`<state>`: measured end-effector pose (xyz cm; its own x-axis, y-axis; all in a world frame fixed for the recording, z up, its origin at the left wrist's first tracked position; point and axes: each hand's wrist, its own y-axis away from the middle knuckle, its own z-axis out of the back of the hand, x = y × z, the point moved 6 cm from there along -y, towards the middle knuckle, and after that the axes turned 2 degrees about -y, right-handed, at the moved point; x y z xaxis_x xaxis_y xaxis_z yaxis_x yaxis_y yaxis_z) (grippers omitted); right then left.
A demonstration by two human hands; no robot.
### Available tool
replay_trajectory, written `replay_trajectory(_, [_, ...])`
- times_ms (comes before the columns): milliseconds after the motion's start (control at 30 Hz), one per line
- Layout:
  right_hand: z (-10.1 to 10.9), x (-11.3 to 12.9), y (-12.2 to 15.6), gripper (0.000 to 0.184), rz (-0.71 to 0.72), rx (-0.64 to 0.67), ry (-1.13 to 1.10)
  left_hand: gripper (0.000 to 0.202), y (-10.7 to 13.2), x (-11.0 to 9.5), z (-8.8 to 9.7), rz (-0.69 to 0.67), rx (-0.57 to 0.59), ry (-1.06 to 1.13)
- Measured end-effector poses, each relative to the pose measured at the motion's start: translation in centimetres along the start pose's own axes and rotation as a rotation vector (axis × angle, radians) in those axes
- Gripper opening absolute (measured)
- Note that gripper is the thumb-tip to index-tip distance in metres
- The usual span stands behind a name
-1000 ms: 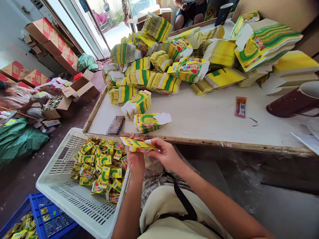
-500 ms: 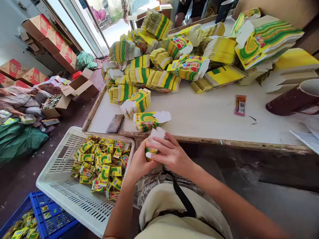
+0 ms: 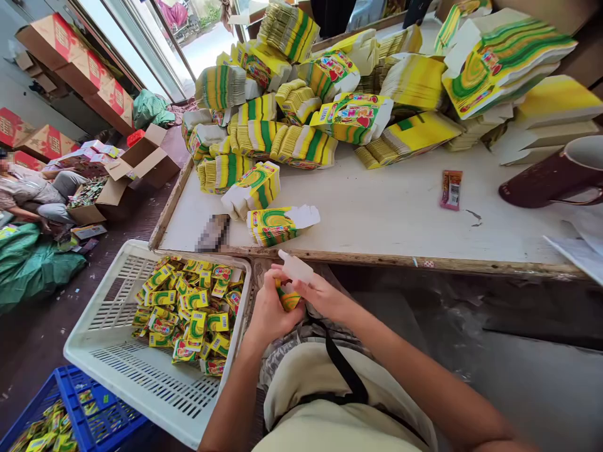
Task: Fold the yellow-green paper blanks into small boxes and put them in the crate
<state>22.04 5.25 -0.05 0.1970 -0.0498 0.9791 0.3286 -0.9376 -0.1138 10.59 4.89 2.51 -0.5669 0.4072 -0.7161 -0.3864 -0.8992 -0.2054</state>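
Observation:
My left hand [image 3: 272, 317] is wrapped around a small yellow-and-green carton [image 3: 288, 297] in front of my lap, just off the table's near edge. White inner flaps of the carton stick up at its top. My right hand [image 3: 325, 294] grips the carton's right side, thumb against the white card; its other fingers are partly hidden behind it. A bundle of flattened cartons [image 3: 271, 225] lies on the table just beyond my hands. To my left, a white plastic basket [image 3: 117, 358] holds many small yellow-green cartons [image 3: 195, 301].
Stacks of flat yellow cartons [image 3: 301, 141] cover the table's back. A dark red mug [image 3: 541, 179] and a small pink packet [image 3: 451, 190] lie on the right. A blue crate [image 3: 94, 402] stands at lower left. Another person [image 3: 32, 194] sits among boxes at far left.
The view has shifted slightly. My right fingers have moved from across the carton's front to behind its white flaps, and more of its yellow-green side shows.

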Motion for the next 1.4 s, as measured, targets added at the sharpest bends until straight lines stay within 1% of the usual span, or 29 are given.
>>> replay_trajectory(67, [-0.4,0.6,0.5,0.067,0.072,0.02,0.174,0.057,0.0,0.5,-0.4,0.036,0.036,0.014])
replay_trajectory(133, [-0.8,1.0,0.9,0.057,0.141,0.024,0.338,0.067,0.0,0.7,-0.4,0.038,-0.001,0.022])
replay_trajectory(200, [-0.5,1.3,0.9,0.055,0.19,-0.026,0.428,0.078,0.0,1.1,0.2,0.07,-0.143,-0.004])
replay_trajectory(267, [0.6,1.4,0.9,0.058,0.222,-0.155,0.464,0.085,0.4,1.9,1.1,0.182,-0.301,-0.02])
replay_trajectory(300, [1.2,1.4,0.9,0.058,0.233,-0.218,0.476,0.083,0.7,2.5,1.5,0.258,-0.346,0.019])
replay_trajectory(333, [1.7,1.4,0.9,0.058,0.243,-0.256,0.491,0.081,1.0,3.1,1.7,0.334,-0.358,0.105])
replay_trajectory(367, [2.0,1.4,0.9,0.058,0.252,-0.26,0.51,0.078,1.3,3.7,1.8,0.397,-0.343,0.224])
replay_trajectory(400, [2.0,1.3,1.0,0.057,0.262,-0.231,0.536,0.074,1.5,4.1,1.8,0.441,-0.322,0.347])
replay_trajectory(467, [1.8,1.2,1.2,0.049,0.268,-0.129,0.597,0.063,1.9,4.6,2.1,0.478,-0.329,0.525])
replay_trajectory(533, [1.8,1.3,1.5,0.038,0.257,-0.067,0.645,0.053,2.1,4.9,2.5,0.498,-0.368,0.601])
replay_trajectory(600, [2.1,1.5,1.6,0.031,0.242,-0.026,0.671,0.047,2.1,5.1,2.4,0.527,-0.381,0.656])
replay_trajectory(767, [2.9,2.2,1.5,0.021,0.229,0.126,0.654,0.048,1.6,4.9,1.9,0.566,-0.399,0.712])
replay_trajectory(833, [3.1,2.6,1.2,0.021,0.256,0.099,0.6,0.048,1.4,4.5,1.8,0.57,-0.376,0.704])
replay_trajectory(867, [3.3,2.8,1.1,0.026,0.277,0.053,0.561,0.047,1.4,4.4,1.7,0.57,-0.363,0.699])
replay_trajectory(933, [3.5,3.1,0.8,0.044,0.316,-0.068,0.485,0.046,1.2,4.1,1.6,0.564,-0.342,0.697])
replay_trajectory(1000, [3.2,2.9,0.4,0.056,0.325,-0.146,0.445,0.046,1.2,4.2,1.5,0.562,-0.337,0.701])
replay_trajectory(1067, [2.2,2.5,0.0,0.056,0.299,-0.141,0.439,0.045,1.4,4.5,1.4,0.571,-0.34,0.698])
replay_trajectory(1133, [1.0,2.0,-0.4,0.053,0.253,-0.096,0.439,0.045,1.8,5.0,1.8,0.579,-0.362,0.672])
replay_trajectory(1200, [0.0,1.8,-1.0,0.059,0.22,-0.032,0.444,0.046,2.5,5.5,3.0,0.58,-0.396,0.607])
replay_trajectory(1233, [-0.3,1.8,-1.4,0.065,0.219,0.002,0.451,0.045,3.1,5.9,4.2,0.58,-0.436,0.543])
replay_trajectory(1267, [-0.4,2.1,-1.9,0.07,0.233,0.02,0.465,0.045,3.8,6.3,5.8,0.581,-0.496,0.449])
replay_trajectory(1300, [-0.2,2.4,-2.6,0.074,0.256,0.012,0.49,0.043,4.7,6.8,7.7,0.582,-0.571,0.33])
replay_trajectory(1333, [0.4,2.9,-3.5,0.075,0.281,-0.03,0.532,0.041,5.7,7.3,10.0,0.581,-0.665,0.178])
replay_trajectory(1400, [2.3,3.6,-5.4,0.066,0.295,-0.189,0.681,0.036,8.0,8.2,14.4,0.574,-0.819,-0.141])
